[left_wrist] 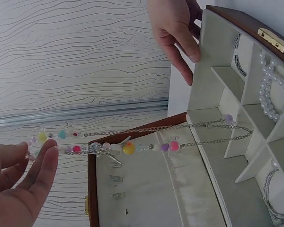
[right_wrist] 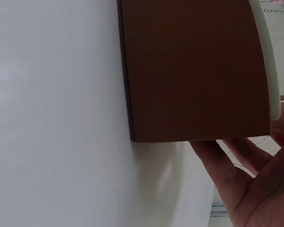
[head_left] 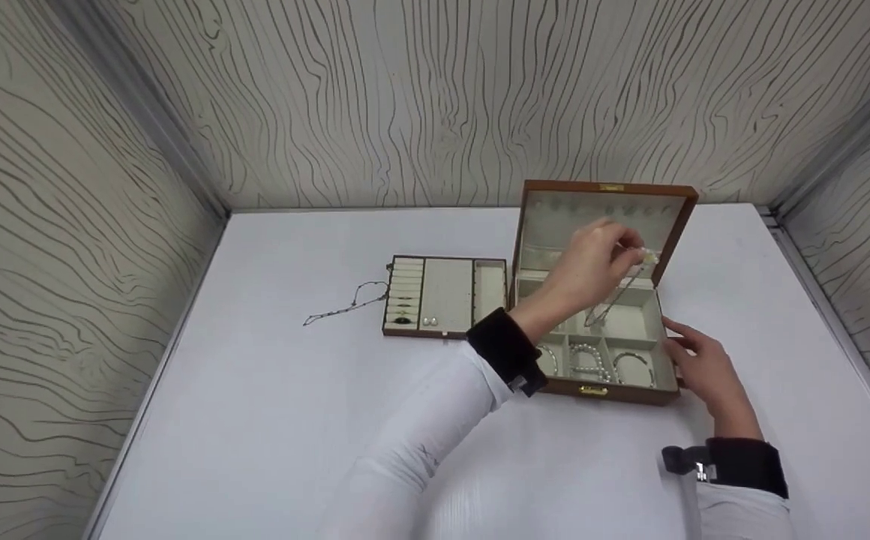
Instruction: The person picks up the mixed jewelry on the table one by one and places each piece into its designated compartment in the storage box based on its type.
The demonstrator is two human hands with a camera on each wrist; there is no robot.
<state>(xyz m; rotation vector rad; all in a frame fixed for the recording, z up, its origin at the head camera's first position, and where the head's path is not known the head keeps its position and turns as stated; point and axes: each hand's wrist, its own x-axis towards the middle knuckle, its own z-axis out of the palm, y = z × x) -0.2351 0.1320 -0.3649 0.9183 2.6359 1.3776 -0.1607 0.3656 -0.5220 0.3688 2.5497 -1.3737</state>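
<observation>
My left hand (head_left: 600,259) pinches a beaded chain necklace (left_wrist: 128,148) between thumb and fingertips. It hangs in a loop with colourful beads and silver chain, in front of the raised lid (head_left: 551,240) and above the compartments of a brown jewelry box (head_left: 630,394). At the box's right side wall, my right hand (head_left: 707,371) rests with its fingers fairly straight. The right wrist view shows those fingers partly hidden behind the brown wall. In the box's front compartments lie a pearl bracelet (left_wrist: 265,97), a bangle-like bracelet (head_left: 634,355) and another strand at left.
Left of the box lies a lift-out tray (head_left: 446,281) with ring rolls, rings (head_left: 403,320) and pearl earrings (head_left: 430,322). A thin dark chain (head_left: 353,306) trails from its left edge onto the white table (head_left: 255,420). Patterned walls enclose the table.
</observation>
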